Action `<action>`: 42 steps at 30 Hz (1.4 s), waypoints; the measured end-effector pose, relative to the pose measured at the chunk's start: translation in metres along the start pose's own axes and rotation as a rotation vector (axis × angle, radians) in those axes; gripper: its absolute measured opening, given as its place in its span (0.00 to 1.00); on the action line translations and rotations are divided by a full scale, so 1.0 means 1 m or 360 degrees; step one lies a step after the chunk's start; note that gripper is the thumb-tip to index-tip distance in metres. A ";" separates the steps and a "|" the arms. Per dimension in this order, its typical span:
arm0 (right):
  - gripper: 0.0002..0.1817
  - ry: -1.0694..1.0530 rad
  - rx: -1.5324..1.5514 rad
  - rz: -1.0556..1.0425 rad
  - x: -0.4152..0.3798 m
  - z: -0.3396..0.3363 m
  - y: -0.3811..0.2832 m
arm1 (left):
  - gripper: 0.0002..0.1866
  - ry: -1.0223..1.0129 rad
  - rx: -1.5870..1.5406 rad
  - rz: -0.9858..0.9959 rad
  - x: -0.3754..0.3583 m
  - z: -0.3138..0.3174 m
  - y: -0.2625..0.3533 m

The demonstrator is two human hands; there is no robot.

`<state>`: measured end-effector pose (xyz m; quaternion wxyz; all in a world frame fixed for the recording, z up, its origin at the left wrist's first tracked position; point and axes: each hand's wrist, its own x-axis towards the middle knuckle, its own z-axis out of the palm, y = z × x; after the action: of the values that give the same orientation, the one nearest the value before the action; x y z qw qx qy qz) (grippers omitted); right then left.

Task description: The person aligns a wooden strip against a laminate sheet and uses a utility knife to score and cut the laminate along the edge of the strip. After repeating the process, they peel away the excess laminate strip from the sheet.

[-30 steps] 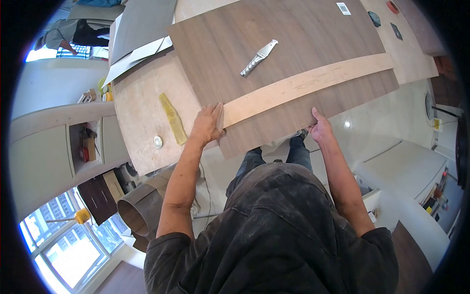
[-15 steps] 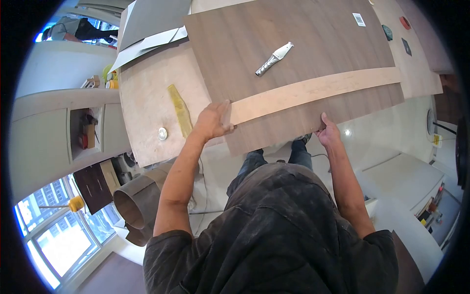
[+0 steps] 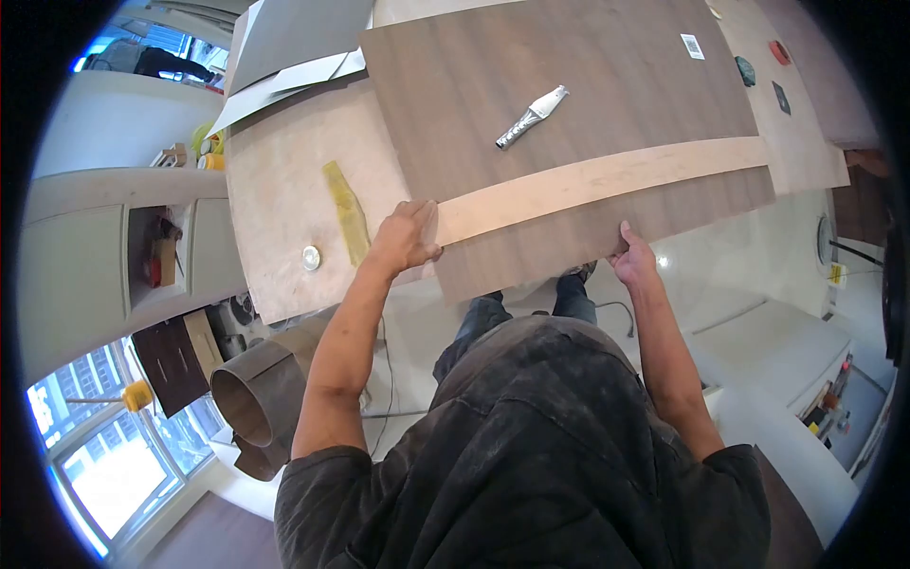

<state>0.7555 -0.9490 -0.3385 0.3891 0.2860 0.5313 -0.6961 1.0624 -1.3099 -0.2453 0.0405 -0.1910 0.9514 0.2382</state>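
A large brown wood-grain sheet (image 3: 588, 71) lies on the table and overhangs its front edge. Across it runs a pale wooden strip (image 3: 607, 180). My left hand (image 3: 406, 237) is closed at the strip's left end, with the thumb near its edge; the fingertips are partly hidden. My right hand (image 3: 633, 258) pinches the front edge of the brown sheet, thumb on top and fingers hidden underneath. Beyond the strip, a silver and white utility knife (image 3: 533, 118) rests on the sheet. A white label (image 3: 693, 46) is stuck near its far right corner.
On the table (image 3: 284, 180) are a yellowish translucent strip (image 3: 346, 213), a small round silver item (image 3: 311, 258) and grey sheets (image 3: 299, 38). A red ring (image 3: 779, 52) lies at right. A rolled brown sheet (image 3: 256, 398) stands at lower left. Another person (image 3: 142, 59) is at upper left.
The view has shifted slightly. My left hand, blurred before, now appears steady at the strip's left end. My right hand keeps its grip on the sheet's edge.
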 end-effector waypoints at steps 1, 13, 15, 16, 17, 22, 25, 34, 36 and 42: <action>0.22 -0.0009 0.0000 0.0005 0.004 -0.001 0.001 | 0.46 -0.0007 0.0008 0.0007 0.000 -0.002 0.001; 0.22 -0.0062 0.0031 0.0025 -0.002 0.002 -0.003 | 0.35 0.0505 -0.0667 -0.0498 -0.028 0.012 -0.047; 0.22 -0.0099 0.0010 0.0055 -0.002 0.000 -0.003 | 0.34 0.0498 -0.0716 -0.0587 -0.033 0.009 -0.045; 0.22 -0.0107 -0.0003 0.0051 -0.001 0.000 -0.002 | 0.34 0.0472 -0.0689 -0.0572 -0.035 0.011 -0.040; 0.22 -0.0114 -0.0018 0.0046 0.000 -0.001 -0.002 | 0.34 0.0445 -0.0664 -0.0557 -0.036 0.014 -0.033; 0.23 -0.0146 -0.0033 0.0026 -0.006 -0.002 -0.002 | 0.31 0.0611 0.0048 -0.0239 -0.015 0.022 0.025; 0.22 -0.0144 -0.0006 0.0008 0.010 -0.009 0.005 | 0.29 0.0652 0.0035 0.0052 0.033 0.027 0.074; 0.23 -0.0110 -0.0011 -0.0048 -0.008 0.001 0.006 | 0.25 0.0339 0.0007 0.0711 0.205 0.040 0.213; 0.23 -0.0125 -0.0003 -0.0050 -0.017 0.005 0.003 | 0.27 0.0277 0.0084 0.0694 0.233 0.057 0.225; 0.23 -0.0109 0.0132 0.0001 -0.012 -0.024 -0.013 | 0.33 0.0139 0.0292 0.0502 0.260 0.114 0.224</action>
<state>0.7505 -0.9213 -0.3285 0.3953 0.2779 0.4882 -0.7267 0.7348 -1.1636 -0.2915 -0.0213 -0.0450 0.9881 0.1455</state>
